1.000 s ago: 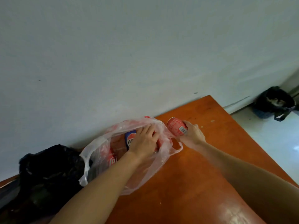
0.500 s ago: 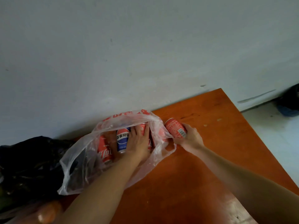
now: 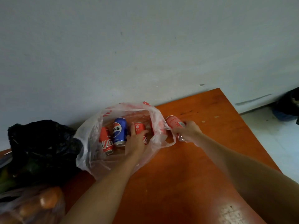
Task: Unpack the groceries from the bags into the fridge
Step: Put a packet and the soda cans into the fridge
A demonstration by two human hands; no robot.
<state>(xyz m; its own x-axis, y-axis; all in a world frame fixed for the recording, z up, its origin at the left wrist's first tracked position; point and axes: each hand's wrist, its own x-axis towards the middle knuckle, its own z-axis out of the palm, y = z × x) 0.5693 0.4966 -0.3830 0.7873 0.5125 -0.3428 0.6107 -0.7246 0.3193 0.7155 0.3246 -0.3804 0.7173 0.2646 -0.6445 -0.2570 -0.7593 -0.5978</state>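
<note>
Now the left hand grips a red can inside the bag; at three o'clock the right hand clutches a pink can.

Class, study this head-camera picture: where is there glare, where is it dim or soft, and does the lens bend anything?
Head view: glare whitens the orange table at lower right; the black bag at lower left is dim and soft; the blue can shows a sharp label; the floor at right is washed out; the right forearm looks stretched toward the corner, wide-angle distortion.
</note>
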